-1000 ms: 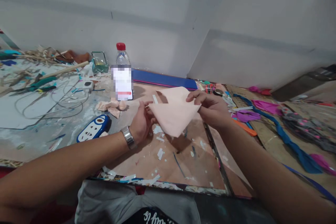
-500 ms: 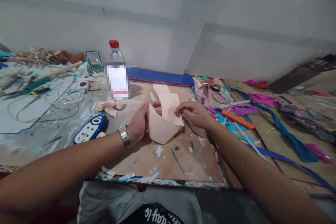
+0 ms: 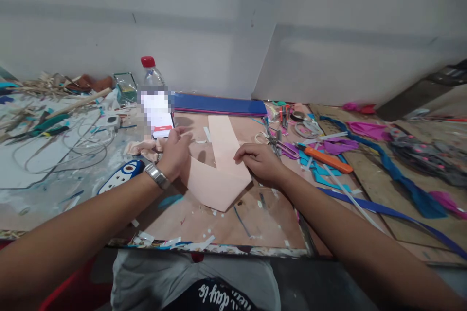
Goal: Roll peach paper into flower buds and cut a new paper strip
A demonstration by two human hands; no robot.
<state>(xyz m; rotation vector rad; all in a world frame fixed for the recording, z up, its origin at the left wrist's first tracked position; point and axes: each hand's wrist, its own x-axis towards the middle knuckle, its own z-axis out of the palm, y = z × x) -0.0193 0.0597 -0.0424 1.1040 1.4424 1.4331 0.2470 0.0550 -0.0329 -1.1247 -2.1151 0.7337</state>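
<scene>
A pale peach foam-like sheet (image 3: 215,187), cut in an angled shape with one strip reaching toward the back, lies over the table in front of me. The right-hand fingers are closed on its right edge near the bend; that is my right hand (image 3: 260,163). At the sheet's left end is my left hand (image 3: 175,154), with a metal watch on its wrist; it appears to grip that end, though the contact is partly hidden behind the hand. Crumpled peach scraps (image 3: 144,148) lie just beyond the left hand.
A phone with a lit screen (image 3: 158,115) leans on a red-capped bottle (image 3: 153,75). Left are a power strip (image 3: 122,175), pliers (image 3: 51,124) and a cable. Blue sheets (image 3: 219,104) lie at the back. An orange cutter (image 3: 326,159), scissors (image 3: 282,146) and coloured scraps lie right.
The peach sheet has gone from curled up to spread flatter and wider. My left hand has moved left and away from the right hand, which stays at the sheet's right edge.
</scene>
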